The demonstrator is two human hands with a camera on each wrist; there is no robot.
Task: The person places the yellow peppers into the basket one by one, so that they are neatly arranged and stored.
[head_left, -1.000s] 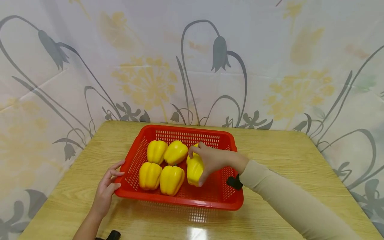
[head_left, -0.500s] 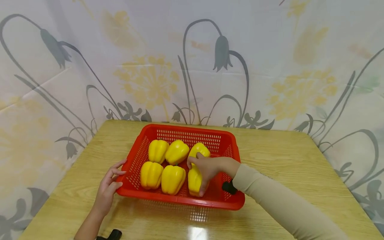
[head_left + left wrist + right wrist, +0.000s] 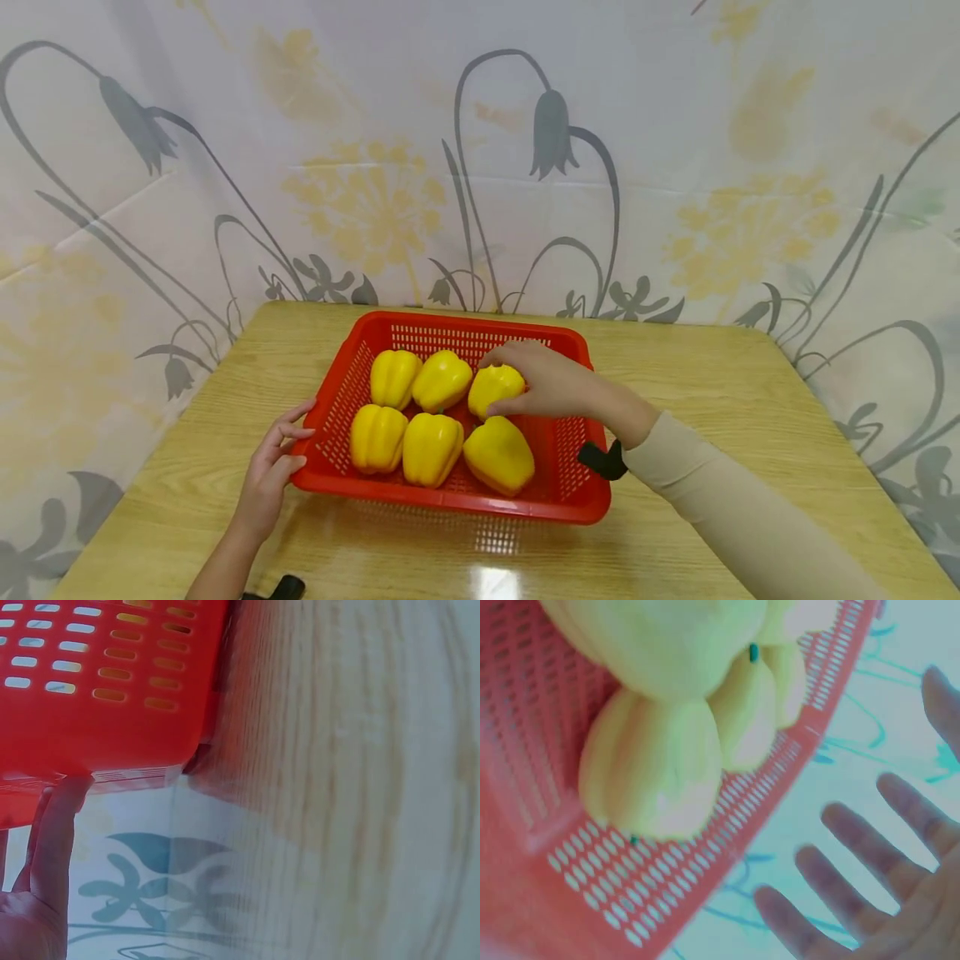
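Observation:
A red plastic basket (image 3: 408,498) on the table holds yellow bell peppers in two rows. My left hand (image 3: 262,479) touches its left rim with fairly straight fingers; the left wrist view shows a fingertip (image 3: 75,791) against the red wall. My right hand (image 3: 551,379) is over the basket's right side, beside the back-right bell pepper (image 3: 495,390), overlapping it in the head view. In the right wrist view, the fingers (image 3: 847,889) are spread and hold nothing. The front-right bell pepper (image 3: 500,457) lies tilted just below that hand.
More bell peppers (image 3: 432,450) sit in the basket's left and middle. The wood-grain table (image 3: 690,375) extends around the basket, and a flower-patterned cloth (image 3: 637,208) hangs behind it. A black strap piece (image 3: 603,460) is on the right wrist.
My right hand has let go of the front-right bell pepper after bringing it toward the basket's front, and has moved back beside the rear one. The left hand stays at the rim.

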